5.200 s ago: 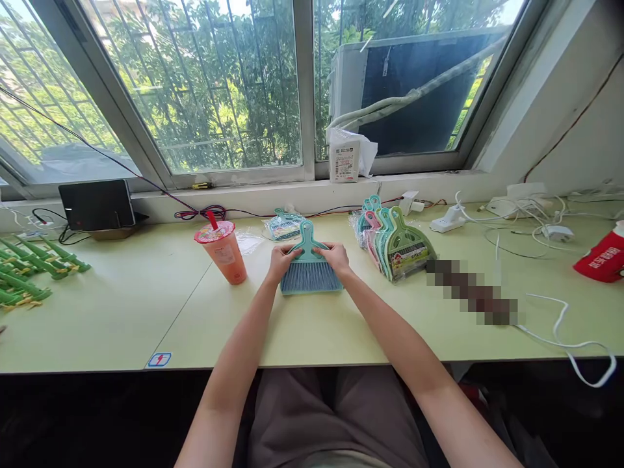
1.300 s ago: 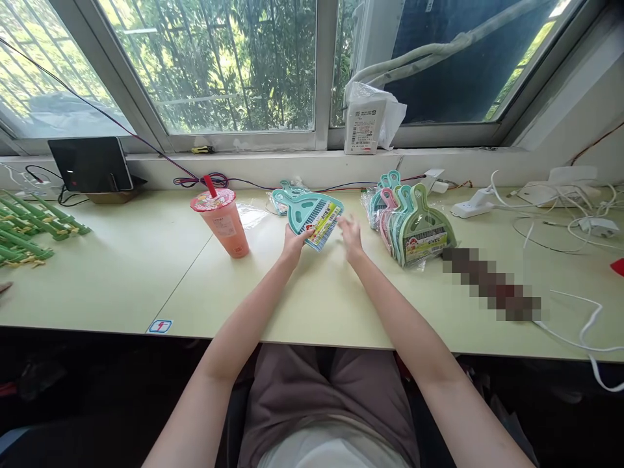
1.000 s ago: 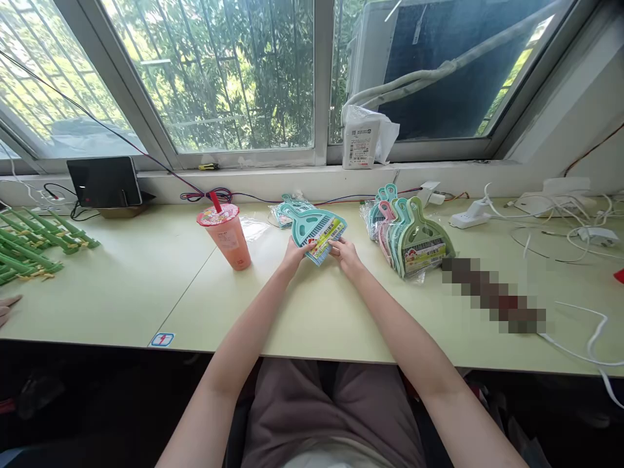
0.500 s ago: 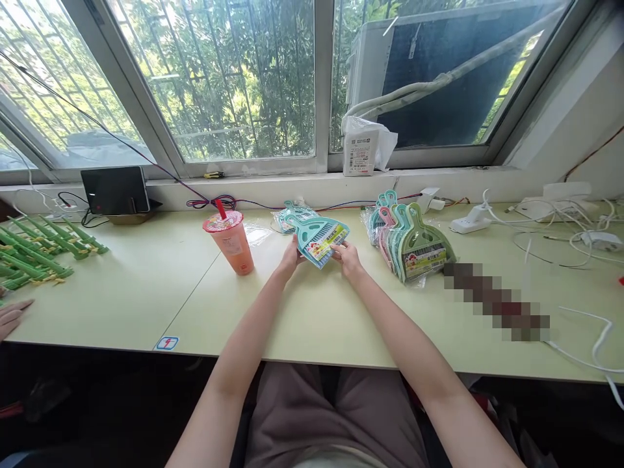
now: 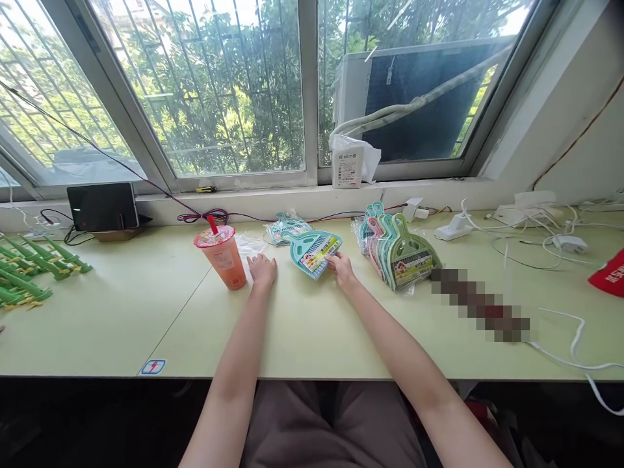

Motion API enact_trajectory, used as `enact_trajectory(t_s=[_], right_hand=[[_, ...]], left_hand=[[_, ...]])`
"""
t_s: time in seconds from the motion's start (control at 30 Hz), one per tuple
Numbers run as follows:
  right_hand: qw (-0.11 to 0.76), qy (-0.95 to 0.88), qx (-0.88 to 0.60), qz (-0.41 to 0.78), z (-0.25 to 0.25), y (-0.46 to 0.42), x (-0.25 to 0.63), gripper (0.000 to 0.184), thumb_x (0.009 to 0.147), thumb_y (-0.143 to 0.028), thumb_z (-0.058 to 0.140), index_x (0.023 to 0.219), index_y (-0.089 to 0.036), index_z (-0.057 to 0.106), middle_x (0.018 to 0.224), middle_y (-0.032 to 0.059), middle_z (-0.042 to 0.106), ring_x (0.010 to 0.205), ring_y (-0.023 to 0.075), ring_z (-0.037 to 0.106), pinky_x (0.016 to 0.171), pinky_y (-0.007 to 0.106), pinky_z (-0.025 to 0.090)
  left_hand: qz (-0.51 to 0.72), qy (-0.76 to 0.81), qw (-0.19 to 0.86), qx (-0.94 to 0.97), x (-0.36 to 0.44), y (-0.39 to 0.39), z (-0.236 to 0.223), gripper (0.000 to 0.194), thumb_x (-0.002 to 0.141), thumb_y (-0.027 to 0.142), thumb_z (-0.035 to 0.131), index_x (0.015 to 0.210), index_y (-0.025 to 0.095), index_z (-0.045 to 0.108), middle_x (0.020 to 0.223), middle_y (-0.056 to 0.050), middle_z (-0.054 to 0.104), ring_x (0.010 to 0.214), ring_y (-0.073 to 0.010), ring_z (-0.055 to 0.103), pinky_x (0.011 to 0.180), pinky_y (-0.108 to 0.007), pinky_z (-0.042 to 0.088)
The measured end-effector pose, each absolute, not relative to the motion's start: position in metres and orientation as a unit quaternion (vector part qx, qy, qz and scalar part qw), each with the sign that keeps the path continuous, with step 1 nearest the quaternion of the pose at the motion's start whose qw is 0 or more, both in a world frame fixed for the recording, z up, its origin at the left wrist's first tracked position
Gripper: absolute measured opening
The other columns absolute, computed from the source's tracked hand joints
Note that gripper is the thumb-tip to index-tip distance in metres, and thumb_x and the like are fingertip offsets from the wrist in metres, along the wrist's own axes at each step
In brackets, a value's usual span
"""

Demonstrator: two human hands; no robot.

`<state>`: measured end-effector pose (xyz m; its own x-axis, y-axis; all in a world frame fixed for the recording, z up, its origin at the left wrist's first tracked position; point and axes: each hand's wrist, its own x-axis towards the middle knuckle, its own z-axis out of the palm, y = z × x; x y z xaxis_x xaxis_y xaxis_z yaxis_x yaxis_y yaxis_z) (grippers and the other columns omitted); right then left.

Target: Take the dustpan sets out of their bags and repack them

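cup (image 5: 225, 261) stood left of dustpan set (image 5: 308, 250) | dustpan stack (image 5: 403, 250) stood right of it | box (image 5: 347, 170) sat behind, on windowsill (image 5: 273, 195)

Red object (image 5: 610, 274) — cut off right | dark item (image 5: 480, 305) — pixelated | green sticks (image 5: 36, 266) cut off left

There is one held dustpan (image 5: 303, 246), one cup (image 5: 225, 265) and one tablet (image 5: 100, 207).

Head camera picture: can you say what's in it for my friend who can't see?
A person's right hand holds a turquoise, yellow-labelled dustpan set at a pale table. The left hand is beside an orange drink, near clear plastic; more dustpan sets are bunched to the right.
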<state>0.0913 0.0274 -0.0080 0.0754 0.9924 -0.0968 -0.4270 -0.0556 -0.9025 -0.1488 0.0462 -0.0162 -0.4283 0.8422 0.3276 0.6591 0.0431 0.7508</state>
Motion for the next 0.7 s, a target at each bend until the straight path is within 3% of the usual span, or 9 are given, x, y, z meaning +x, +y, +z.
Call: enact_trajectory(t_s=[0.1, 0.2, 0.3, 0.4, 0.47, 0.57, 0.7], right_hand=[[0.599, -0.335, -0.421, 0.593, -0.007, 0.027, 0.091, 0.022, 0.067, -0.013, 0.068, 0.087, -0.018, 0.06, 0.077, 0.0003, 0.072, 0.065, 0.014, 0.068, 0.073, 0.028, 0.056], [0.594, -0.335, -0.435, 0.589, -0.005, 0.026, 0.091, 0.024, 0.066, -0.014, 0.07, 0.087, -0.019, 0.059, 0.071, -0.0006, 0.07, 0.064, 0.016, 0.068, 0.07, 0.03, 0.056], [0.598, -0.33, -0.433, 0.589, -0.004, 0.026, 0.09, 0.022, 0.067, -0.013, 0.07, 0.085, -0.019, 0.059, 0.068, -0.0001, 0.07, 0.065, 0.0174, 0.068, 0.066, 0.029, 0.055], [0.61, -0.312, -0.426, 0.591, -0.004, 0.027, 0.089, 0.02, 0.067, -0.009, 0.068, 0.084, -0.017, 0.061, 0.069, 0.0011, 0.071, 0.062, 0.0162, 0.067, 0.063, 0.027, 0.053], [0.611, -0.303, -0.422, 0.597, -0.005, 0.027, 0.088, 0.02, 0.067, -0.007, 0.068, 0.083, -0.017, 0.061, 0.071, 0.0018, 0.071, 0.06, 0.0158, 0.066, 0.063, 0.027, 0.053], [0.608, -0.31, -0.416, 0.601, -0.006, 0.029, 0.088, 0.021, 0.066, -0.008, 0.07, 0.083, -0.018, 0.062, 0.07, 0.002, 0.071, 0.062, 0.017, 0.067, 0.064, 0.028, 0.053], [0.605, -0.315, -0.42, 0.599, -0.01, 0.031, 0.09, 0.022, 0.065, -0.011, 0.072, 0.084, -0.017, 0.062, 0.071, 0.0024, 0.072, 0.063, 0.0175, 0.068, 0.064, 0.027, 0.051]], left_hand=[[0.489, 0.692, 0.106, 0.521, -0.148, 0.045, -0.015, 0.014, 0.077, 0.025, 0.061, 0.085, 0.016, 0.068, 0.124, -0.023, 0.059, 0.142, -0.0395, 0.027, 0.118, -0.057, 0.001], [0.506, 0.674, 0.103, 0.528, -0.148, 0.041, -0.012, 0.01, 0.079, 0.025, 0.059, 0.076, 0.02, 0.067, 0.132, -0.018, 0.056, 0.145, -0.0389, 0.02, 0.117, -0.058, 0.002], [0.444, 0.696, 0.071, 0.56, -0.146, 0.04, -0.009, 0.02, 0.087, 0.03, 0.051, 0.084, 0.02, 0.068, 0.142, -0.015, 0.049, 0.145, -0.0374, 0.021, 0.116, -0.057, 0.011], [0.291, 0.741, 0.022, 0.604, -0.145, 0.039, -0.006, 0.039, 0.096, 0.035, 0.033, 0.099, 0.018, 0.068, 0.135, -0.018, 0.053, 0.132, -0.0333, 0.043, 0.11, -0.05, 0.03], [0.226, 0.76, -0.008, 0.609, -0.145, 0.039, -0.005, 0.042, 0.097, 0.034, 0.03, 0.107, 0.018, 0.067, 0.133, -0.019, 0.054, 0.125, -0.0314, 0.05, 0.105, -0.045, 0.036], [0.167, 0.778, -0.043, 0.604, -0.147, 0.042, -0.007, 0.04, 0.094, 0.029, 0.036, 0.115, 0.013, 0.066, 0.133, -0.022, 0.054, 0.126, -0.0328, 0.05, 0.104, -0.043, 0.037], [0.166, 0.779, -0.057, 0.602, -0.151, 0.046, -0.012, 0.04, 0.091, 0.022, 0.038, 0.112, 0.005, 0.067, 0.129, -0.024, 0.059, 0.123, -0.0327, 0.052, 0.106, -0.043, 0.035]])
